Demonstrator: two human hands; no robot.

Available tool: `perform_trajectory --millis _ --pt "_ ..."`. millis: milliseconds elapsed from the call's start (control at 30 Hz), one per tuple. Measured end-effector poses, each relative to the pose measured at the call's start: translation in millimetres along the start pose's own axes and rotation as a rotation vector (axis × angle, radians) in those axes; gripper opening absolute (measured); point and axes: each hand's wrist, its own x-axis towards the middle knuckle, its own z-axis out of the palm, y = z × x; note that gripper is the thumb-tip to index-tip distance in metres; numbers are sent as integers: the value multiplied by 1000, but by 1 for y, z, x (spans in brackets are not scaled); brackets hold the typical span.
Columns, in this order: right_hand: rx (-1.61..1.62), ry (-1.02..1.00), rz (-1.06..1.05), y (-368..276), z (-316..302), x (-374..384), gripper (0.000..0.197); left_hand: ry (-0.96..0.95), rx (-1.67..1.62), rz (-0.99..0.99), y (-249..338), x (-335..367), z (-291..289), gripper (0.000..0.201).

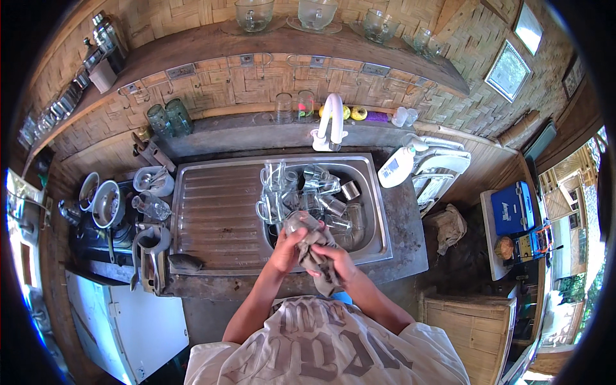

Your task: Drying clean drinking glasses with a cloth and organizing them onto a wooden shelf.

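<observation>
Over the near edge of the sink (383,226), both my hands are closed around a drinking glass and a cloth. My left hand (287,254) grips the clear glass (297,222), whose rounded end shows above my fingers. My right hand (340,265) holds the crumpled grey-brown cloth (319,252), which wraps part of the glass and hangs down between my hands. Just beyond them the basin is full of glassware: clear glass mugs (273,176), metal cups (350,189) and several glasses (340,224). My fingers partly hide what lies nearest in the basin.
A ribbed steel drainboard (215,218) lies left of the basin. The white faucet (333,119) arches behind it, and a white pump bottle (396,167) stands at the right corner. Pans (109,204) sit on a stove at left. A wooden shelf (289,51) bearing glass bowls runs above.
</observation>
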Motion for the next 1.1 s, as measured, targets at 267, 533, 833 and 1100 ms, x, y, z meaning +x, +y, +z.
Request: perform_trajectory --millis 267,533,833,1100 --pt "206 261 -151 0 36 -3 31 -92 127 -18 12 3 -9 83" --pt "-1180 290 -762 -2 21 4 47 -80 -62 -11 21 -2 -6 71" --pt "-641 291 -424 20 -2 4 50 110 -56 59 8 5 4 51" --pt "427 -84 -253 -17 23 -6 38 -135 312 387 25 14 18 51"
